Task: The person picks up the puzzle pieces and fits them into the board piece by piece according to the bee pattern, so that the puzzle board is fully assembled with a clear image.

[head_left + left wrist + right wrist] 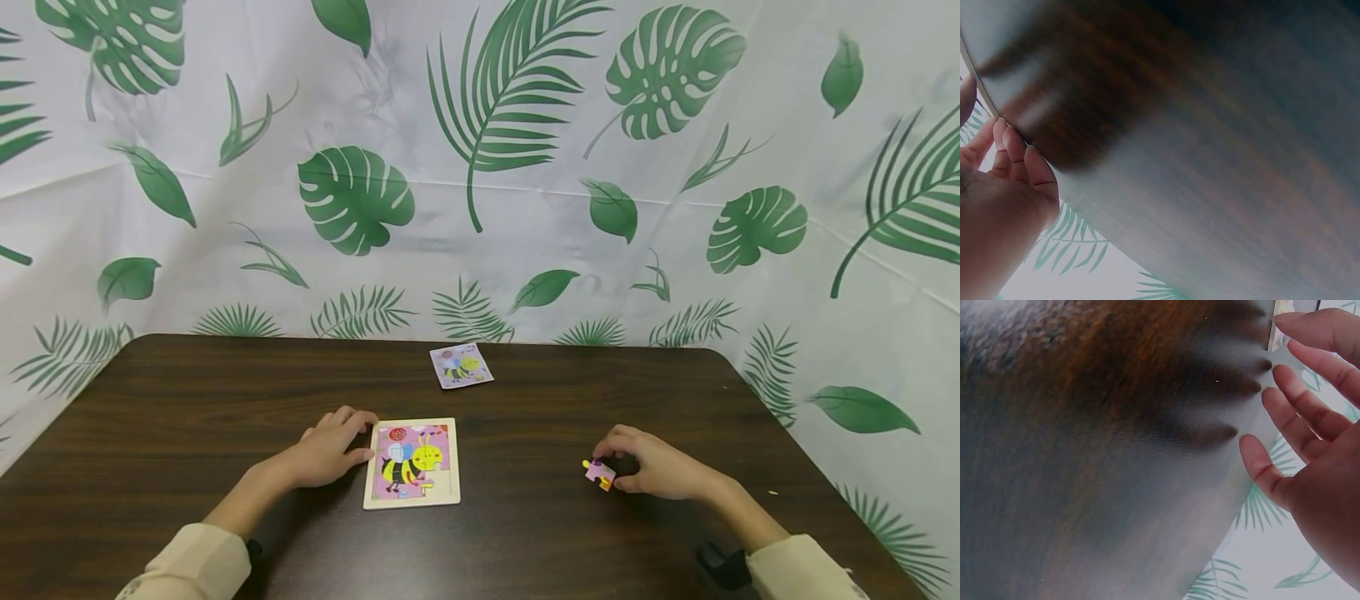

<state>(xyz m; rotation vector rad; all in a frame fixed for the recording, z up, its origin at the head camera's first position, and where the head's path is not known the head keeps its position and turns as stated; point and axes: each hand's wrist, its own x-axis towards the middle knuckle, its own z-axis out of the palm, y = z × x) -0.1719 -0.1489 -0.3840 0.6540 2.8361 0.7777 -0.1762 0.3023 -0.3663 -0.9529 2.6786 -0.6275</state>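
Observation:
A square wooden tray puzzle (pixel 412 506) with a bee picture lies left of centre on the dark table. Bare wood shows in its lower right part. My left hand (pixel 330 450) rests at its left side, with fingertips and thumb touching the edge and the fingers not wrapped round it. To the right, my right hand (pixel 656 467) pinches a pink and yellow puzzle piece (pixel 600 473) between thumb and index finger. The other fingers of that hand (pixel 1310 406) are spread over the table in the right wrist view.
A picture card (pixel 461 367) with the same bee lies near the back of the dark brown table (pixel 525 417). Behind the table hangs a white cloth (pixel 525 208) printed with green leaves. A dark band (pixel 723 567) sits at the right wrist.

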